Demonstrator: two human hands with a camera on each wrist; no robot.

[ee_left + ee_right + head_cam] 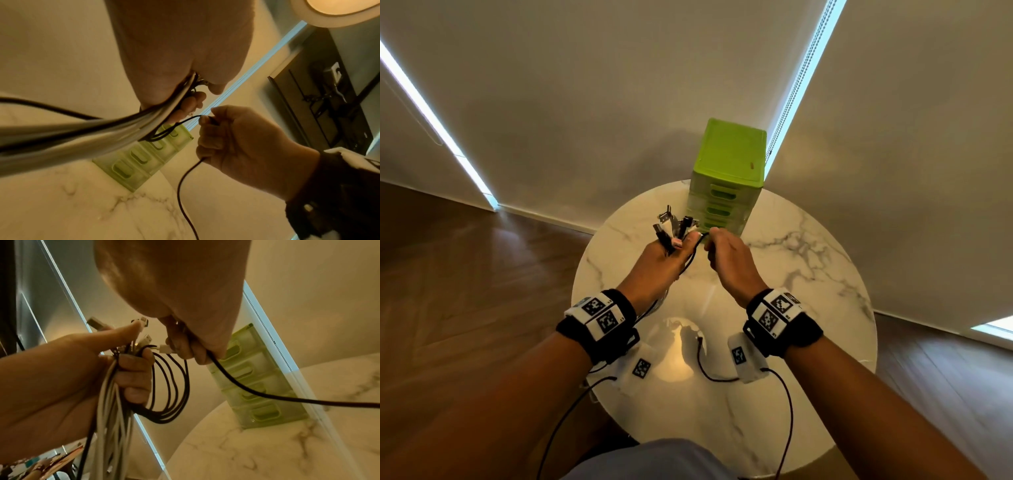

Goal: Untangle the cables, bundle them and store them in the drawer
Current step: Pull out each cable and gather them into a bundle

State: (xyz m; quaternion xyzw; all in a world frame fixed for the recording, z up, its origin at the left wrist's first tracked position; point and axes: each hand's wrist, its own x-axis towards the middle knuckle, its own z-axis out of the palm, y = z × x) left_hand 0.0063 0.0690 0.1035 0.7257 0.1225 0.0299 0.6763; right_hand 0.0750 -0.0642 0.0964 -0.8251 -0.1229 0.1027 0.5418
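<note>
My left hand [671,251] grips a bundle of white and black cables [112,402] upright above the table. Several connector ends [671,222] stick out above its fingers. Black cable loops [170,386] hang from that fist towards my right hand [714,246], which is close beside it. The right hand's curled fingers [185,347] hold one black cable [257,392] near its white plug [164,349]; the rest of that cable trails off to the right. The green drawer unit [726,178] stands just behind both hands, all its drawers pushed in.
A round white marble table [808,274] lies under my hands, with the drawer unit at its far edge against the wall. Thin black wires [787,421] run from my wrist cameras across the near part of the table. Wooden floor [465,291] surrounds it.
</note>
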